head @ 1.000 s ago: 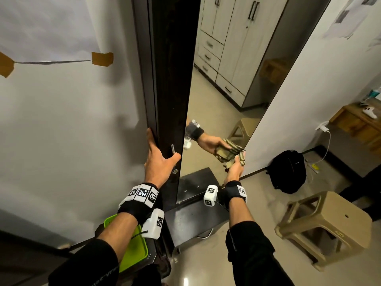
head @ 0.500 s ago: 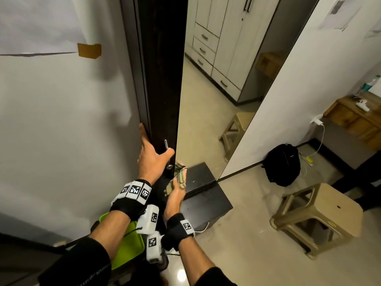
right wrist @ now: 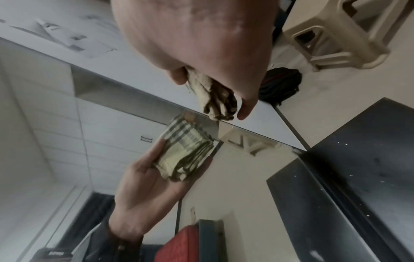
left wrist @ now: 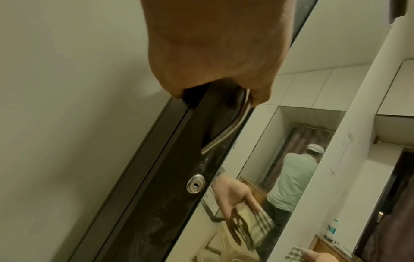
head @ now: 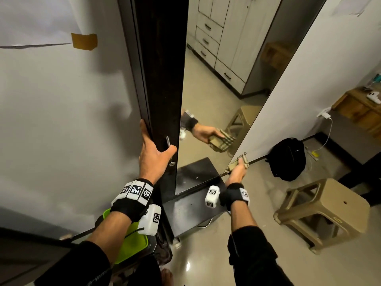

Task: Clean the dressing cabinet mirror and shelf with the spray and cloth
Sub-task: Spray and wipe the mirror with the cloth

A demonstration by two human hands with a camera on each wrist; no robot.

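Left hand (head: pixel 153 155) grips dark cabinet (head: pixel 162 79) edge at handle (head: pixel 168 141). Right hand (head: pixel 237 172) clutches folded cloth (head: pixel 240 161) against mirror (head: pixel 216 100) right edge, above shelf (head: pixel 191 209); stool (head: pixel 323 213) near.

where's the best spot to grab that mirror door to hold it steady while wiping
Grip the dark frame strip beside the glass, coming from the left as the left hand does. Its thumb lies by the metal handle, its fingers go around the outer edge, leaving the mirror free for the cloth.
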